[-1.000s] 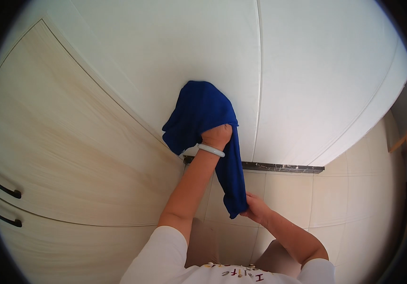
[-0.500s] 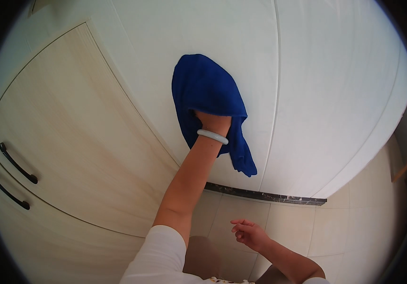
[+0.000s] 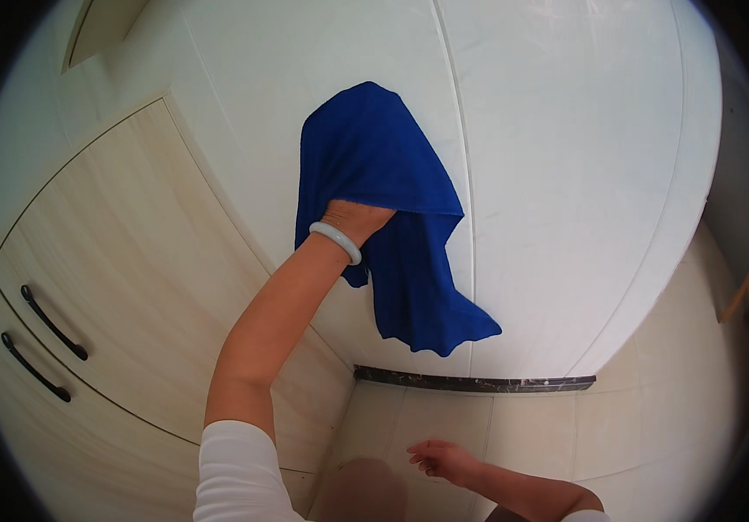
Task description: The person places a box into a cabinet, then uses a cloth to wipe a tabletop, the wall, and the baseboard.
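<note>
A blue cloth is held up against a white wall panel by my left hand. Its top drapes over the hand and hides the fingers, while a long loose end hangs down at the right. A pale bangle circles my left wrist. Lower down, over the floor, my right hand holds nothing; its fingers are loosely bent and partly apart.
To the left stands a light wood-grain cabinet with two black handles. A dark marbled skirting strip runs along the wall's foot above beige floor tiles. Wooden furniture shows at the far right.
My left forearm leans further left, and more of the cloth's loose end hangs down and spreads right. The view has shifted, showing more wall at the top left. My right hand appears slightly lower.
</note>
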The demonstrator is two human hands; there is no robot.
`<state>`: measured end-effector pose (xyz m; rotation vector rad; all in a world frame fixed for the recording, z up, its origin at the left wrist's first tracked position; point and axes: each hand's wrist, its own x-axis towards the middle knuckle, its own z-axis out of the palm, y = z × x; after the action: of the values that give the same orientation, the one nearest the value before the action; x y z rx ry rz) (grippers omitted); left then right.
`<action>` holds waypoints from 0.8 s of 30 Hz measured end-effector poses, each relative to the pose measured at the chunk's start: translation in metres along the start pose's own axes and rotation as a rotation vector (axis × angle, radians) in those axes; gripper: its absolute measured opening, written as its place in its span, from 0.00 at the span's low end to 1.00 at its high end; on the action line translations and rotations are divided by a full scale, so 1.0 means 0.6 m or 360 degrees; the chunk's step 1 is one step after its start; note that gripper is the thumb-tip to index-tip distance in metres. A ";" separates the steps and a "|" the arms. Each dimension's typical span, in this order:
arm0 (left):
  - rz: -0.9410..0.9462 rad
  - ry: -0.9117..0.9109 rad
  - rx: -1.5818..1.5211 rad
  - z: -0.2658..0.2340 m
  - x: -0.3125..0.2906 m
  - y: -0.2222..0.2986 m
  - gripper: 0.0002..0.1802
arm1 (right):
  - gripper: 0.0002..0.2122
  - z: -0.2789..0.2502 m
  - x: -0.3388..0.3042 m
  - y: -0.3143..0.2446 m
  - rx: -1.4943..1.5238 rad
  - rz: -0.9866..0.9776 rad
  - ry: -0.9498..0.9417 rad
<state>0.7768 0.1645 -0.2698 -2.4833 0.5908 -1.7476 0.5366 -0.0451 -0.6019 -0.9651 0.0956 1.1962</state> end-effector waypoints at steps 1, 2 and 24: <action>0.0109 -0.0024 -0.0076 -0.011 0.009 -0.004 0.35 | 0.10 0.003 0.003 -0.002 0.0008 -0.0014 0.0003; -0.0033 -0.0253 -0.0192 -0.032 0.029 -0.011 0.36 | 0.10 0.008 0.001 0.000 -0.0022 0.0018 -0.0004; -0.0318 -0.0641 -0.0171 -0.097 0.073 0.008 0.36 | 0.10 0.040 -0.013 0.006 -0.0224 0.0048 -0.0008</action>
<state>0.7347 0.1559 -0.2109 -2.9416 0.4242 -1.2289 0.5209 -0.0348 -0.5850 -1.0868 0.0220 1.2458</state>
